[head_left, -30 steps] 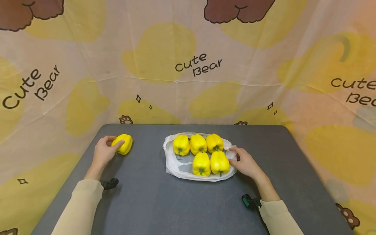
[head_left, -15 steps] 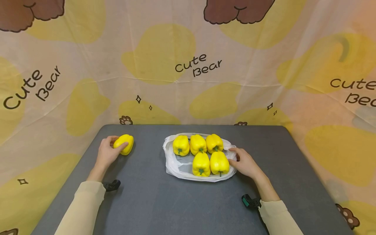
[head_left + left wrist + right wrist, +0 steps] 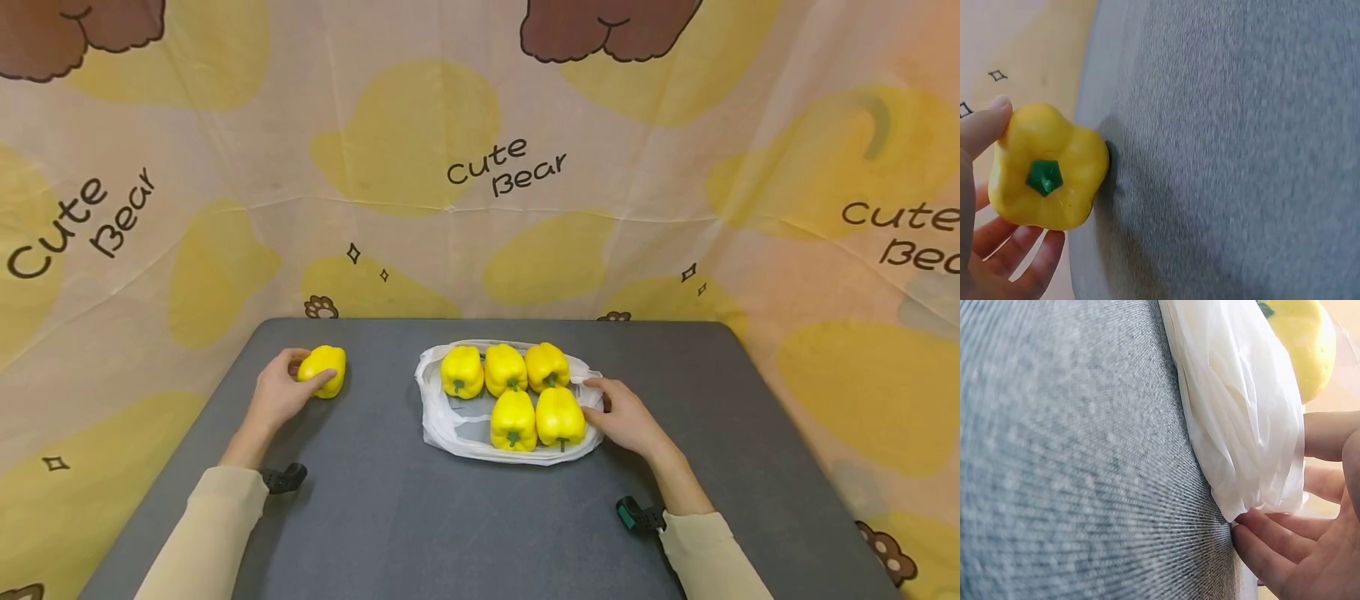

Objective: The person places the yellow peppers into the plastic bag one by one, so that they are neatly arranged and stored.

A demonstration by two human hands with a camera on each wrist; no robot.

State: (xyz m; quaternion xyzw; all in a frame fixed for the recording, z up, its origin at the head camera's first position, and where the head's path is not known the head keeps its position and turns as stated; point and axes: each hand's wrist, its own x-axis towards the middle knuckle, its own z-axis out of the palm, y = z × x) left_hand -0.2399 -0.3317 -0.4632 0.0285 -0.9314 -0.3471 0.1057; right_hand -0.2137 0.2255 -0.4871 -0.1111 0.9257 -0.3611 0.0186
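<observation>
Toward the table's left side, my left hand (image 3: 279, 392) grips a yellow bell pepper (image 3: 322, 372) between thumb and fingers. The left wrist view shows that bell pepper (image 3: 1054, 137) stem-side on, close beside the table surface. A white plastic bag (image 3: 437, 421) lies spread with its rim rolled down near the middle. Inside are several yellow bell peppers (image 3: 559, 415), three along the back and two in front at the right. My right hand (image 3: 628, 417) holds the bag's right edge; in the right wrist view its fingers (image 3: 1272, 540) lie along the outside of the white plastic (image 3: 1241, 419).
Bare bag bottom shows at the front left, beside the front peppers (image 3: 474, 430). The grey table (image 3: 420, 533) extends in front of the bag and between it and my left hand. A printed cloth (image 3: 405, 142) hangs behind and along both sides.
My left hand has shifted slightly to the right, carrying the bell pepper with it. My right hand, the bag and the peppers in it stay in place.
</observation>
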